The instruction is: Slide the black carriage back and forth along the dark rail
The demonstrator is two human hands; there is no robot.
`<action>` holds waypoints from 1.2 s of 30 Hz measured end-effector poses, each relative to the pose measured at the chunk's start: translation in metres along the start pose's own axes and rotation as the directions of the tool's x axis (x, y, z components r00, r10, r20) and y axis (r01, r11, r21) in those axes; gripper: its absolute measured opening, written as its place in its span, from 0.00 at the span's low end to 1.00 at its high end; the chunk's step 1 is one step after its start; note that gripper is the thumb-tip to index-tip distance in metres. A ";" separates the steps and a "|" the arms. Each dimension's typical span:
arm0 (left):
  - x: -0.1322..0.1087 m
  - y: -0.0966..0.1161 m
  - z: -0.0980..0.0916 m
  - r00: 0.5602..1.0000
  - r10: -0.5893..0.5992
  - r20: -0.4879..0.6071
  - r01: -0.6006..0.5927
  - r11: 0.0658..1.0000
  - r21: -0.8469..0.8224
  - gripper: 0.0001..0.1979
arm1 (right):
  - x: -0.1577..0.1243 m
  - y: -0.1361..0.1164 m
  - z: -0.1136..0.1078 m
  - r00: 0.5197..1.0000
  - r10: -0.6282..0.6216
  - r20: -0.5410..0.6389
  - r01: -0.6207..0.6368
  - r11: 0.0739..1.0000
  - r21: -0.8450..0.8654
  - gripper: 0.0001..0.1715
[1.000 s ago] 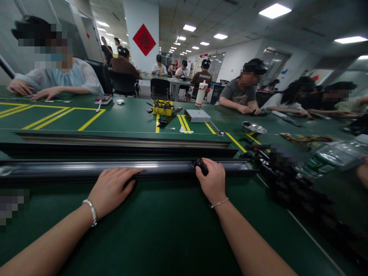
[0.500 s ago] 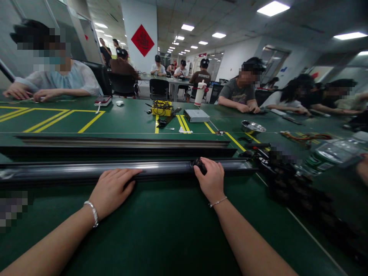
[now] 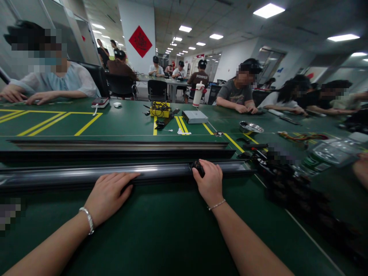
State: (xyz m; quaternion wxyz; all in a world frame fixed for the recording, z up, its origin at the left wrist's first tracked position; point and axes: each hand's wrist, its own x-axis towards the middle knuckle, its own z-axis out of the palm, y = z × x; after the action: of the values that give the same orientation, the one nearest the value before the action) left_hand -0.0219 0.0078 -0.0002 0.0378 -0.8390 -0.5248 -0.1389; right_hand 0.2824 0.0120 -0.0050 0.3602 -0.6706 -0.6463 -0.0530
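A long dark metal channel (image 3: 161, 170) with a shiny inner face lies crosswise on the green table (image 3: 161, 226). My left hand (image 3: 110, 195) rests on its near edge, fingers stretched out and holding nothing. Further right, my right hand (image 3: 211, 180) grips a small black part (image 3: 198, 168) at the channel, thumb on the near side. The part's exact kind is hard to make out. Behind this channel lie further long dark strips (image 3: 120, 145), parallel to it.
Several black parts (image 3: 301, 191) are heaped at the right, beside a clear plastic bottle (image 3: 322, 157). Beyond the strips stand a yellow box of cables (image 3: 161, 109), a grey box (image 3: 195, 117), a metal bowl (image 3: 251, 127) and a white tumbler (image 3: 198, 95). Co-workers sit across the table.
The whole view has shifted slightly left and down. Both hands keep their places on the channel, and the right hand still grips the small black part.
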 end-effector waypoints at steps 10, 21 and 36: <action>0.001 -0.001 0.002 1.000 0.003 -0.007 -0.003 1.000 0.008 0.19 | 0.001 0.004 0.003 1.000 -0.006 -0.007 0.006 1.000 -0.019 0.19; 0.000 -0.004 0.003 1.000 0.011 -0.004 -0.011 1.000 0.010 0.20 | 0.002 0.003 0.002 0.999 -0.004 -0.046 0.004 1.000 -0.003 0.17; 0.001 -0.003 0.001 1.000 0.012 -0.011 -0.012 1.000 0.002 0.20 | 0.002 0.004 0.003 0.998 0.010 -0.056 -0.011 1.000 -0.015 0.18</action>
State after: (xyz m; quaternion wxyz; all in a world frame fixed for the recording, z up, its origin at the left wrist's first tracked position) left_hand -0.0238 0.0098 -0.0011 0.0425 -0.8412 -0.5198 -0.1428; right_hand 0.2853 0.0155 -0.0084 0.3733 -0.6750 -0.6320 -0.0750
